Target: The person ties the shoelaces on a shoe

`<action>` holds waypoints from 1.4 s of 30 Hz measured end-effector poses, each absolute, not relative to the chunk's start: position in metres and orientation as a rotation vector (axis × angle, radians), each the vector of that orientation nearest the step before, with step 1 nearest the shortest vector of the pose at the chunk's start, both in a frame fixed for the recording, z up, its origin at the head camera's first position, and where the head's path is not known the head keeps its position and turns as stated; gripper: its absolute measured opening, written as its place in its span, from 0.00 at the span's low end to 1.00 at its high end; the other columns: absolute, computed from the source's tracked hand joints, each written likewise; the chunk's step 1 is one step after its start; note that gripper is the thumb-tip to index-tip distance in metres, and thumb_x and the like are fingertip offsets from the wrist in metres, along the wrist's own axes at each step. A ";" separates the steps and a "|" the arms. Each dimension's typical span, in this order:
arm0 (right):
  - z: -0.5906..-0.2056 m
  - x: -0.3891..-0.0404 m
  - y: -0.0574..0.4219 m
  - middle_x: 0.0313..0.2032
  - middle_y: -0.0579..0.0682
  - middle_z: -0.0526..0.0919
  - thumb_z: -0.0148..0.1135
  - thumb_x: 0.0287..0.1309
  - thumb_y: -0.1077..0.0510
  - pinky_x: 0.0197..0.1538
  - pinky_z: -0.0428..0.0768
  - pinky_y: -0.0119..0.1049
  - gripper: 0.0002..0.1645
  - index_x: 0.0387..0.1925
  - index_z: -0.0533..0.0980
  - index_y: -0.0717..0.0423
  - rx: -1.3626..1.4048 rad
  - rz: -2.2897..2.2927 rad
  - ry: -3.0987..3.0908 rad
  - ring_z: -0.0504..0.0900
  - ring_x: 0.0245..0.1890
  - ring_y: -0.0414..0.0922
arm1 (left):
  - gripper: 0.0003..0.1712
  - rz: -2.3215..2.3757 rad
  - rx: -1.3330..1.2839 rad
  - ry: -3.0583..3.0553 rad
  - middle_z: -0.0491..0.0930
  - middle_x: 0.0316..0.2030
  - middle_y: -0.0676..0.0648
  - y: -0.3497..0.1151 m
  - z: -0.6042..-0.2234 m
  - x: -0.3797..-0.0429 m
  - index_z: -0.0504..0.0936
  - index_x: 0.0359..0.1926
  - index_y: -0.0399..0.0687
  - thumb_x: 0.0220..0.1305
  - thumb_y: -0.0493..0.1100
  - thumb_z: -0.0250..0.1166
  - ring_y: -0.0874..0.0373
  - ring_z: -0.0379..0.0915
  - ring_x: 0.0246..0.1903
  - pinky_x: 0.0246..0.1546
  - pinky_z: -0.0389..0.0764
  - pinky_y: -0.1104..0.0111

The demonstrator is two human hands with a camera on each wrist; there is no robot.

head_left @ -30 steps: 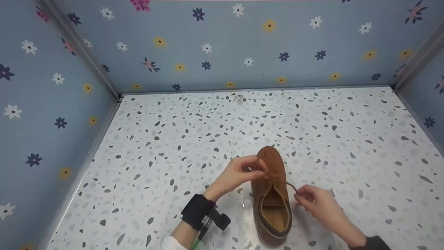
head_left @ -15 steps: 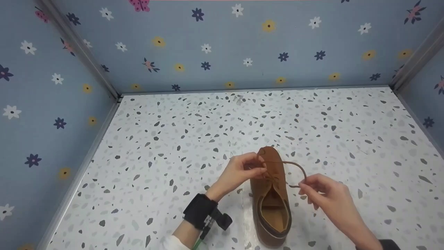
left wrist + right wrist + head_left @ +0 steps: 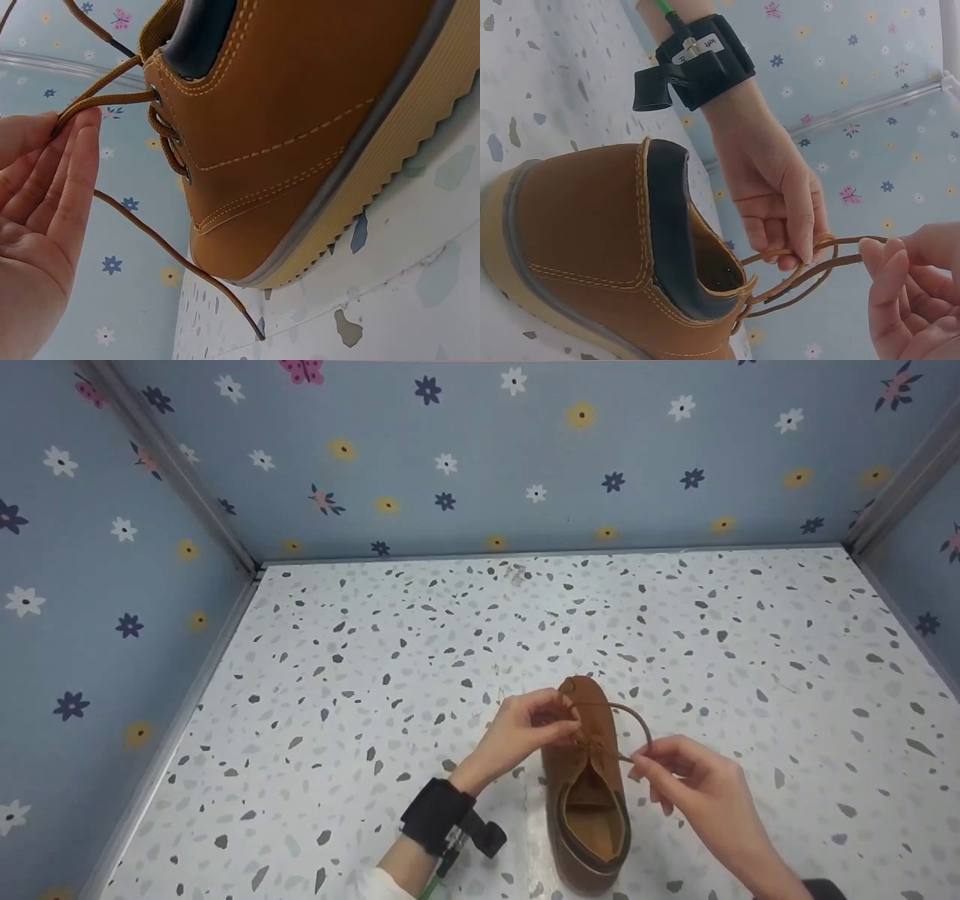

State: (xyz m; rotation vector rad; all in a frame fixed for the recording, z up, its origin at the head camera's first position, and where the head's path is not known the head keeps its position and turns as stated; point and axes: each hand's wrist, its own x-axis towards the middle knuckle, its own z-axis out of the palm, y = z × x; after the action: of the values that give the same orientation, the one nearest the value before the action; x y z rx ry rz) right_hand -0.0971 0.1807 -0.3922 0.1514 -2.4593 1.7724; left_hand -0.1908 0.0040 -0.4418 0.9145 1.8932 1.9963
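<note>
A brown lace-up shoe (image 3: 589, 877) with a dark padded collar stands upright, toe pointing away from me. Above its eyelets, my left hand (image 3: 517, 731) pinches the brown shoelace (image 3: 124, 97) between thumb and fingertips. One lace end with a dark tip hangs below that hand in the left wrist view. To the right of the shoe, my right hand (image 3: 701, 780) pinches the lace too, and a curved stretch (image 3: 643, 721) arcs between the hands over the toe. In the right wrist view, strands cross at the left fingertips (image 3: 804, 255); exactly how they cross is hard to make out.
The white speckled tabletop (image 3: 360, 660) spreads around the shoe. Blue flower-print panels (image 3: 525, 450) enclose the back and both sides. A black wrist strap with a small camera (image 3: 487, 838) sits on the left wrist, near the shoe's left side.
My right hand has moved up and out to the right, then slightly back toward the shoe. The lace now arcs over the toe between the hands. The left hand stays nearly in place.
</note>
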 end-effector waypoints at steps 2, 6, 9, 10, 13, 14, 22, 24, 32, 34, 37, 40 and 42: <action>-0.385 -0.095 0.179 0.18 0.49 0.73 0.52 0.38 0.59 0.09 0.64 0.32 0.06 0.22 0.69 0.58 0.166 1.766 -2.431 0.66 0.10 0.43 | 0.08 1.986 0.915 1.901 0.71 0.22 0.44 0.004 -0.440 -0.190 0.67 0.27 0.37 0.42 0.35 0.53 0.54 0.68 0.21 0.19 0.69 0.67; -0.377 -0.092 0.178 0.18 0.50 0.73 0.51 0.38 0.62 0.09 0.64 0.32 0.04 0.22 0.69 0.59 0.194 1.740 -2.417 0.66 0.10 0.43 | 0.08 1.980 0.911 1.904 0.71 0.22 0.43 0.003 -0.438 -0.189 0.67 0.28 0.35 0.42 0.34 0.53 0.53 0.68 0.21 0.19 0.69 0.67; -0.374 -0.090 0.176 0.18 0.50 0.73 0.51 0.38 0.62 0.09 0.64 0.32 0.04 0.22 0.69 0.58 0.188 1.766 -2.418 0.65 0.10 0.43 | 0.07 1.985 0.911 1.899 0.71 0.22 0.42 0.003 -0.436 -0.189 0.67 0.27 0.35 0.42 0.33 0.53 0.53 0.68 0.21 0.19 0.69 0.67; -0.375 -0.090 0.176 0.18 0.50 0.72 0.51 0.38 0.61 0.09 0.64 0.32 0.04 0.22 0.69 0.58 0.182 1.776 -2.419 0.65 0.10 0.43 | 0.07 1.984 0.913 1.902 0.71 0.22 0.42 0.003 -0.435 -0.189 0.67 0.27 0.35 0.42 0.33 0.53 0.53 0.68 0.21 0.19 0.69 0.67; -0.379 -0.092 0.173 0.18 0.49 0.73 0.52 0.38 0.60 0.09 0.64 0.32 0.05 0.22 0.69 0.57 0.173 1.818 -2.413 0.66 0.10 0.44 | 0.07 1.973 0.923 1.929 0.71 0.22 0.43 0.004 -0.435 -0.189 0.67 0.27 0.36 0.42 0.33 0.53 0.53 0.68 0.21 0.19 0.69 0.67; -0.382 -0.093 0.173 0.18 0.49 0.73 0.52 0.38 0.60 0.09 0.64 0.32 0.05 0.22 0.69 0.58 0.183 1.826 -2.408 0.66 0.10 0.44 | 0.07 1.967 0.929 1.939 0.71 0.21 0.43 0.004 -0.434 -0.189 0.67 0.27 0.36 0.42 0.34 0.53 0.53 0.68 0.20 0.19 0.69 0.67; -0.413 -0.105 0.172 0.18 0.46 0.73 0.53 0.36 0.58 0.09 0.65 0.31 0.05 0.23 0.70 0.51 0.215 1.737 -2.475 0.66 0.10 0.42 | 0.06 1.976 0.951 1.909 0.71 0.21 0.42 0.005 -0.434 -0.188 0.67 0.26 0.35 0.42 0.33 0.53 0.53 0.68 0.20 0.19 0.69 0.67; -0.419 -0.107 0.172 0.17 0.44 0.73 0.53 0.35 0.57 0.09 0.64 0.30 0.05 0.23 0.70 0.48 0.225 1.673 -2.497 0.66 0.10 0.41 | 0.06 1.981 0.952 1.892 0.71 0.21 0.42 0.005 -0.434 -0.188 0.67 0.27 0.35 0.42 0.33 0.53 0.52 0.68 0.20 0.19 0.69 0.66; -0.518 -0.141 0.201 0.20 0.38 0.72 0.52 0.36 0.52 0.05 0.60 0.27 0.08 0.26 0.70 0.43 0.389 1.420 -2.457 0.66 0.11 0.35 | 0.07 1.993 0.956 1.857 0.70 0.22 0.41 0.005 -0.435 -0.189 0.67 0.27 0.35 0.42 0.32 0.53 0.51 0.68 0.21 0.19 0.69 0.65; -0.538 -0.150 0.206 0.21 0.37 0.72 0.53 0.34 0.51 0.07 0.60 0.23 0.09 0.25 0.70 0.42 0.413 1.302 -2.428 0.66 0.12 0.34 | 0.07 1.995 0.965 1.849 0.70 0.22 0.41 0.005 -0.435 -0.189 0.67 0.27 0.35 0.42 0.32 0.53 0.51 0.68 0.21 0.20 0.69 0.66; -0.571 -0.167 0.212 0.22 0.34 0.71 0.56 0.30 0.50 0.10 0.61 0.21 0.11 0.25 0.69 0.38 0.401 1.098 -2.430 0.66 0.14 0.32 | 0.07 1.994 0.982 1.834 0.70 0.22 0.40 0.005 -0.436 -0.190 0.67 0.27 0.34 0.42 0.32 0.52 0.51 0.67 0.21 0.20 0.69 0.66; -0.572 -0.173 0.210 0.23 0.34 0.70 0.57 0.30 0.52 0.13 0.63 0.22 0.12 0.25 0.68 0.38 0.455 1.040 -2.413 0.66 0.16 0.32 | 0.07 1.991 0.997 1.830 0.70 0.23 0.40 0.005 -0.436 -0.190 0.67 0.27 0.34 0.43 0.32 0.52 0.51 0.67 0.21 0.20 0.69 0.66; -0.564 -0.173 0.207 0.23 0.34 0.71 0.57 0.29 0.53 0.13 0.62 0.22 0.13 0.25 0.68 0.39 0.518 1.022 -2.395 0.65 0.16 0.32 | 0.07 1.994 1.000 1.822 0.70 0.23 0.39 0.005 -0.436 -0.190 0.66 0.27 0.34 0.43 0.32 0.52 0.50 0.67 0.21 0.20 0.69 0.66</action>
State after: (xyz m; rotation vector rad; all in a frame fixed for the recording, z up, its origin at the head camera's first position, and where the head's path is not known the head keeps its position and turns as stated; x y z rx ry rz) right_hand -0.1729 0.2067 -0.5640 0.5177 -2.3951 1.0224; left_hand -0.1899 0.0053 -0.4358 1.0004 1.8223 1.9942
